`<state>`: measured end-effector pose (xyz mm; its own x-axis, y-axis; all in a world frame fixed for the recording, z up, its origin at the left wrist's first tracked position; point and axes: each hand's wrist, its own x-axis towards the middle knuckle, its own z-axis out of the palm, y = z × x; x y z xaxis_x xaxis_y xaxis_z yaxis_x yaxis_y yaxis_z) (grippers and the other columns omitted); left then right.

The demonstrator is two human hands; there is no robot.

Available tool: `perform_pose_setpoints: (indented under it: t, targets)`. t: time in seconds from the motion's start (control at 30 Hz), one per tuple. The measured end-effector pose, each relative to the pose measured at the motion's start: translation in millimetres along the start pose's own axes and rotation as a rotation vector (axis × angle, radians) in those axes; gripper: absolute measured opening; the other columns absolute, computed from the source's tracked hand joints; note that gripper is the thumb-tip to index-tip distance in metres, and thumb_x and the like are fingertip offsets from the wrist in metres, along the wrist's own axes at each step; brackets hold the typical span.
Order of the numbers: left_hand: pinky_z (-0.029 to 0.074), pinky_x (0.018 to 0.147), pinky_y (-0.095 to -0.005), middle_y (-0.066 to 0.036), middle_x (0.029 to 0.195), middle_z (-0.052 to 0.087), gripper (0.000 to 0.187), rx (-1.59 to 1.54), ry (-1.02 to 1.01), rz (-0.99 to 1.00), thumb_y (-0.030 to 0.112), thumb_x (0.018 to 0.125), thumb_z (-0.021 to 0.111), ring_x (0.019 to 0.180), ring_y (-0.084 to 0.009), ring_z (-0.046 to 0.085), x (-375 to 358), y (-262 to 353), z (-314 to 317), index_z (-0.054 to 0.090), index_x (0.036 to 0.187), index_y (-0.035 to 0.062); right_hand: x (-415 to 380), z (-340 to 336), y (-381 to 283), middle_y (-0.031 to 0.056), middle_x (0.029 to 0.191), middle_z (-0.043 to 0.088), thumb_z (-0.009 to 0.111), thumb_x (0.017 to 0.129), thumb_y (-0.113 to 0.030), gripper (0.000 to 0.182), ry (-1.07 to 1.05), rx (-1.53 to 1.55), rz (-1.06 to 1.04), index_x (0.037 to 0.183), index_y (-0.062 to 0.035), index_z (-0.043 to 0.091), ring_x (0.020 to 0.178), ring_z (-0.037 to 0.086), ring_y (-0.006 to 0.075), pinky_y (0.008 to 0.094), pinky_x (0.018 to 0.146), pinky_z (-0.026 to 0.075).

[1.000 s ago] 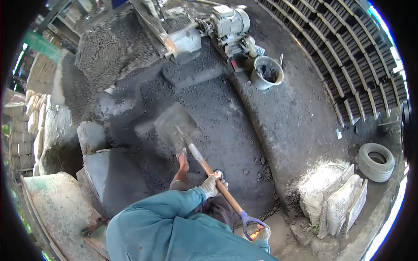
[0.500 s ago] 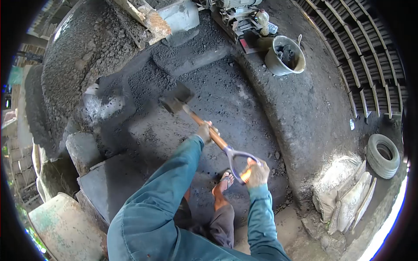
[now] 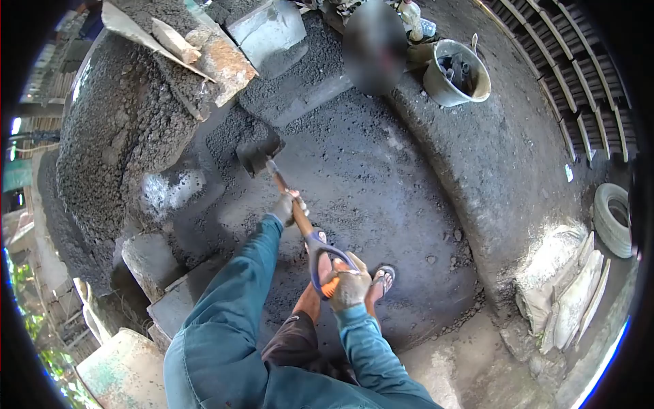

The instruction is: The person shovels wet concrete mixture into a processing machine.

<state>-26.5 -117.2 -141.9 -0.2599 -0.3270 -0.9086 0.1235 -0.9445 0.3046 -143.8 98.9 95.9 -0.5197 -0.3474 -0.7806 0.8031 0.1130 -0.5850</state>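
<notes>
A shovel (image 3: 303, 221) with a wooden shaft and a dark D-shaped handle runs from my body toward the dark heap. My left hand (image 3: 289, 206), gloved, wraps round the shaft below the blade. At the rear, my right hand (image 3: 351, 281), also gloved, grips the orange bar of the D-handle. The shovel's blade (image 3: 260, 153) lies at the edge of a mound of dark, wet-looking gravelly mix (image 3: 235, 133). Both my feet, in sandals (image 3: 385, 278), stand on the dark floor under the handle.
A bucket (image 3: 439, 85) holding dark pieces stands on the raised ledge at upper right. A tire (image 3: 613, 219) and a stack of worn sacks or slabs (image 3: 572, 303) are at right. Concrete blocks (image 3: 151, 262) line the left side, beside a large gravel heap (image 3: 112, 146).
My right hand and the D-handle have moved left, and my left hand has shifted left too. The blade has swung slightly left toward the mound. My feet have shifted, and both sandals now show.
</notes>
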Motion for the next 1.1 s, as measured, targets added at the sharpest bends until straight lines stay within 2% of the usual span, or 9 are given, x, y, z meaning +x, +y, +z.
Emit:
perform_pose_setpoints:
  t: [0.23,0.37,0.5,0.73,0.87,0.97,1.03,1.07,1.1]
  targets:
    - [0.055,0.063,-0.0463,-0.008,0.081,0.064,0.033,0.444,0.159,0.041,0.044,0.1,0.059,0.066,-0.0249,0.063,-8,102,-49,0.055,0.099,0.0108,41,95,60,0.0124,0.094,0.065,0.07,0.089,-0.002,0.042,-0.059,0.107,0.077,0.128,0.0027,0.053,0.058,0.062,0.0203,0.0332,0.049,0.055]
    - [0.06,0.067,-0.0425,-0.012,0.103,0.068,0.05,0.59,0.192,-0.183,0.053,0.103,0.054,0.078,-0.0247,0.069,10,60,-122,0.056,0.123,0.0078,142,-15,151,0.0061,0.087,0.064,0.068,0.086,0.004,0.035,-0.135,0.129,0.325,0.12,0.0011,0.059,0.06,0.062,0.017,0.0339,0.048,0.051]
    - [0.059,0.074,-0.048,-0.015,0.109,0.068,0.061,0.81,0.272,-0.158,0.061,0.1,0.052,0.084,-0.0281,0.07,-65,-3,-55,0.054,0.13,0.0073,220,-141,204,0.0137,0.089,0.066,0.062,0.09,0.001,0.032,-0.194,-0.241,0.348,0.122,0.0027,0.059,0.067,0.066,0.0255,0.0402,0.06,0.058]
    - [0.054,0.053,-0.0481,-0.007,0.079,0.057,0.031,0.012,0.315,-0.125,0.043,0.101,0.059,0.059,-0.0273,0.061,-27,-111,0,0.052,0.106,0.0131,58,-203,65,0.0101,0.086,0.064,0.071,0.093,-0.02,0.025,-0.278,0.041,0.294,0.105,-0.0011,0.059,0.08,0.065,0.0268,0.0434,0.071,0.058]
    - [0.052,0.05,-0.0476,-0.007,0.075,0.053,0.019,-0.099,0.204,0.11,0.031,0.101,0.058,0.054,-0.0269,0.057,-28,-211,32,0.052,0.095,0.0136,-36,-249,7,0.0116,0.08,0.064,0.067,0.085,-0.001,0.017,0.346,-0.191,0.109,0.102,0.0033,0.064,0.06,0.064,0.0249,0.04,0.054,0.057]
    - [0.053,0.058,-0.0493,-0.006,0.073,0.052,0.012,-0.275,0.13,-0.168,0.019,0.098,0.059,0.065,-0.0259,0.058,-45,-323,57,0.054,0.088,0.0133,-83,-324,-60,0.0072,0.073,0.059,0.062,0.085,0.002,0.008,0.403,-0.079,0.154,0.091,-0.0026,0.06,0.051,0.059,0.0212,0.0363,0.041,0.05]
    - [0.055,0.069,-0.0439,-0.004,0.088,0.065,0.007,0.233,0.037,0.054,0.016,0.096,0.058,0.08,-0.0221,0.064,-61,-411,61,0.063,0.091,0.014,-117,-401,-87,0.008,0.062,0.057,0.063,0.088,-0.009,0.013,0.503,-0.366,0.083,0.076,-0.0088,0.06,0.048,0.056,0.0223,0.0392,0.045,0.05]
    - [0.055,0.084,-0.0406,-0.003,0.1,0.072,0.014,-0.449,-0.046,-0.456,0.007,0.092,0.055,0.097,-0.0194,0.067,-126,-396,114,0.066,0.094,0.0163,-134,-432,-98,0.0081,0.063,0.057,0.062,0.088,-0.009,0.012,0.56,-0.458,0.034,0.076,-0.009,0.06,0.049,0.057,0.0225,0.0392,0.046,0.051]
    - [0.056,0.09,-0.0408,-0.007,0.123,0.069,0.028,-0.462,-0.109,-0.389,-0.001,0.088,0.052,0.108,-0.0188,0.066,-133,-433,114,0.063,0.107,0.0156,-146,-448,-110,0.0082,0.065,0.058,0.062,0.088,-0.009,0.011,0.583,-0.48,0.025,0.077,-0.0091,0.06,0.051,0.058,0.0227,0.0393,0.047,0.051]
